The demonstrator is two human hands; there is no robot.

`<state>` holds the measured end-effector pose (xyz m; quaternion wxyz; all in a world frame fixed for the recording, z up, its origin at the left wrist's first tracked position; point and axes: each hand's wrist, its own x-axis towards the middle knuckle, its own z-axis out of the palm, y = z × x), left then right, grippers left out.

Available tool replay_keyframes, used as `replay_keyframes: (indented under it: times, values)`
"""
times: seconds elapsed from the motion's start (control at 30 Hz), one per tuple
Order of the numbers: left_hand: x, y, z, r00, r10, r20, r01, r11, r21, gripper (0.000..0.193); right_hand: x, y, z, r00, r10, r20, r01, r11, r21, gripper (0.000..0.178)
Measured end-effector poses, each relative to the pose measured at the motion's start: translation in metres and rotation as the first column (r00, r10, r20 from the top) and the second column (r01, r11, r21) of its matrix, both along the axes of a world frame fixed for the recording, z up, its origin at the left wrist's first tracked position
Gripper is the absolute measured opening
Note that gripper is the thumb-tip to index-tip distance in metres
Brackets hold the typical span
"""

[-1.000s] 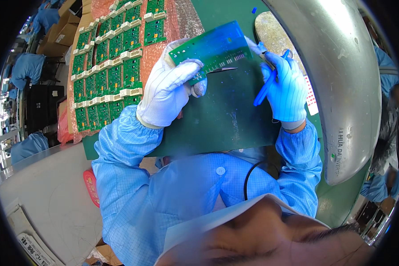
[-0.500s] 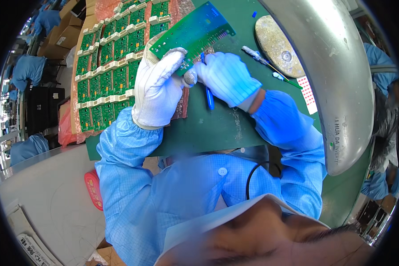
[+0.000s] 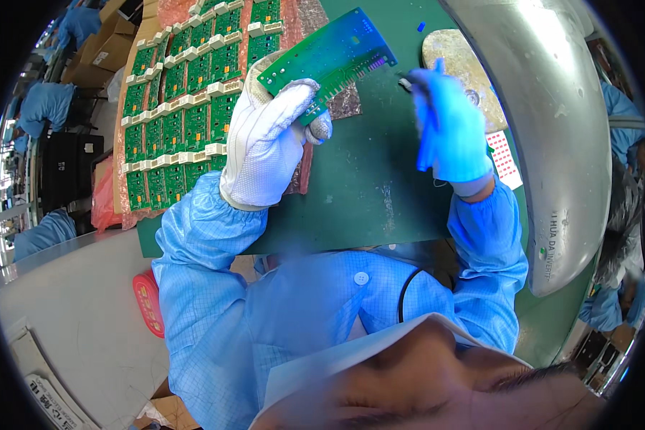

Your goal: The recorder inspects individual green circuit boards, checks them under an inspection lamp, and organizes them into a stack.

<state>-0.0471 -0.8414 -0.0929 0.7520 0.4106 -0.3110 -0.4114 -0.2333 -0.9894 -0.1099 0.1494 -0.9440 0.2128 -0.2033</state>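
Note:
My left hand (image 3: 265, 154), in a white glove, grips a green circuit board (image 3: 330, 57) by its lower left end, thumb on top. The board is tilted above the table, with a row of pins along its near edge. To the right, my gloved right hand (image 3: 455, 118) is closed around a blue pen (image 3: 426, 147), apart from the board and blurred by motion. Its fingers are beside the flat, speckled stone-like disc (image 3: 448, 46). By the fingertips a whitish swab tip (image 3: 405, 84) shows; whether they touch it is hidden.
Rows of green boards with white connectors (image 3: 172, 132) lie on pink bubble wrap at the left. A large silver lamp housing (image 3: 552, 129) arches over the right side. A sheet of red labels (image 3: 505, 159) and a small blue piece (image 3: 421, 27) lie on the green table (image 3: 351, 208).
My right hand has moved away from the board to the right, with the blue pen still in it, over to the swab and disc. The left hand and board have shifted slightly right.

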Motion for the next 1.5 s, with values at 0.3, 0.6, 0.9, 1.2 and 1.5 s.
replay_keyframes:
  times: [0.3, 0.6, 0.9, 1.2, 1.5]
  values:
    - [-0.002, -0.003, 0.000, 0.988, -0.113, 0.110, 0.094, 0.982, 0.161, 0.044, -0.013, 0.025, 0.014, 0.922, 0.053, 0.384, -0.093, 0.992, 0.087, 0.041]
    - [-0.015, -0.005, 0.000, 0.989, -0.085, 0.118, 0.065, 0.984, 0.166, 0.049, -0.017, 0.020, 0.021, 0.948, 0.136, 0.287, -0.143, 0.990, 0.004, 0.045]
    - [-0.017, -0.005, 0.001, 0.973, -0.091, 0.213, 0.038, 0.970, 0.241, 0.056, -0.017, 0.018, 0.011, 0.947, 0.119, 0.298, -0.050, 0.973, -0.227, 0.042]
    - [-0.017, -0.005, -0.002, 0.961, -0.088, 0.262, 0.017, 0.966, 0.260, 0.058, -0.016, 0.026, 0.026, 0.996, 0.015, 0.086, 0.007, 0.968, -0.252, 0.041]
    - [-0.016, -0.005, -0.004, 0.962, -0.094, 0.256, 0.023, 0.963, 0.268, 0.056, -0.020, 0.023, 0.028, 0.999, 0.020, 0.045, -0.009, 0.973, -0.229, 0.043]
